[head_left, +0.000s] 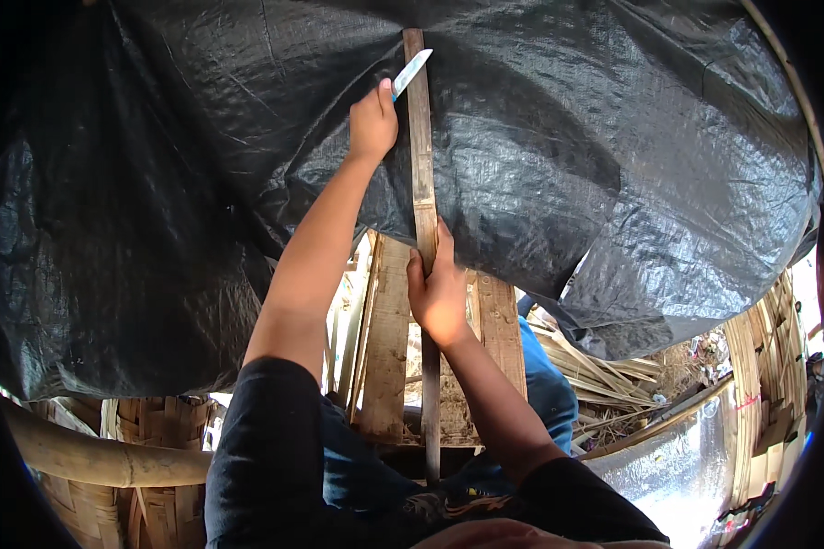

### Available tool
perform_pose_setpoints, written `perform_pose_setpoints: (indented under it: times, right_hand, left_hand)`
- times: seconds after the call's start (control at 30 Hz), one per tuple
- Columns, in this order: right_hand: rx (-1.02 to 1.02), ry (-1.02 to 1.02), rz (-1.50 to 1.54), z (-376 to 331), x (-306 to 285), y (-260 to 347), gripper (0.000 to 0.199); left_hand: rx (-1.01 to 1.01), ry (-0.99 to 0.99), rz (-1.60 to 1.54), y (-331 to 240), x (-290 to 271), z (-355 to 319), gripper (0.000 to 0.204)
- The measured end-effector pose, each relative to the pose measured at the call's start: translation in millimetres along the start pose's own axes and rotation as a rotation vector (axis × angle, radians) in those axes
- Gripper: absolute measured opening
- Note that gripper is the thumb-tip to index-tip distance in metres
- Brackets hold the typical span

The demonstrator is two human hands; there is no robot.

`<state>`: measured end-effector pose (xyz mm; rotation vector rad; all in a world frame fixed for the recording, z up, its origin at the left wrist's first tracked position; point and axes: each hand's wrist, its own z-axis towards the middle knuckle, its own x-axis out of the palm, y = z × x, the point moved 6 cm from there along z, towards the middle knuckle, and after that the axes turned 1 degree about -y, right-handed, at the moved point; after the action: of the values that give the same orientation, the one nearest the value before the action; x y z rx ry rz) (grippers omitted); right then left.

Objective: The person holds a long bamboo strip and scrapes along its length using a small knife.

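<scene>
A long split bamboo strip (420, 137) runs from the upper middle down toward my lap, with a node ring about halfway along. Near its far end, my left hand (373, 123) is closed around the handle of a knife (413, 73). The bright blade points up and to the right and lies across the strip in this view; whether it touches the bamboo I cannot tell. Lower down, my right hand (442, 297) grips the strip just below the node, thumb on its left side and fingers on its right. My left palm hides most of the knife handle.
A black plastic sheet (540, 165) hangs in folds ahead. Under my right hand stands a wooden plank frame (384, 339). Thin bamboo strips (595, 366) lie in a heap at the right. A thick bamboo pole (128, 462) and woven bamboo panels (82, 512) are at the lower left.
</scene>
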<state>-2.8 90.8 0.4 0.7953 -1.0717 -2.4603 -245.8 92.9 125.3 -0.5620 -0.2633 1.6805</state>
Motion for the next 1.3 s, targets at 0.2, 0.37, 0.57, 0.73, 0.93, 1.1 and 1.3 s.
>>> perform_pose_setpoints:
  times: [0.2, 0.37, 0.57, 0.73, 0.93, 1.1, 1.3]
  right_hand:
    - [0.019, 0.007, -0.011, -4, 4, -10, 0.06]
    - [-0.036, -0.016, 0.01, -7, 3, -5, 0.059]
    - [-0.023, -0.021, 0.024, -6, 3, -5, 0.058]
    - [-0.003, -0.004, 0.018, -6, 1, -6, 0.057]
    - [0.004, 0.014, 0.01, -5, 1, -5, 0.057]
    - [-0.001, -0.004, -0.062, -2, 2, -11, 0.058]
    - [-0.084, -0.016, 0.031, -4, -1, -6, 0.057]
  left_hand:
    - [0.023, -0.08, -0.049, 6, 2, -43, 0.044]
    - [-0.063, -0.001, -0.053, 7, 0, -35, 0.042]
    - [-0.022, 0.05, -0.073, 8, 5, -30, 0.044]
    - [-0.006, 0.076, -0.08, 11, 1, -46, 0.046]
    - [-0.073, 0.025, -0.053, 3, 14, -6, 0.049]
    - [0.012, 0.094, -0.171, 15, 11, -65, 0.045]
    - [-0.039, 0.023, -0.074, 6, 3, -62, 0.041]
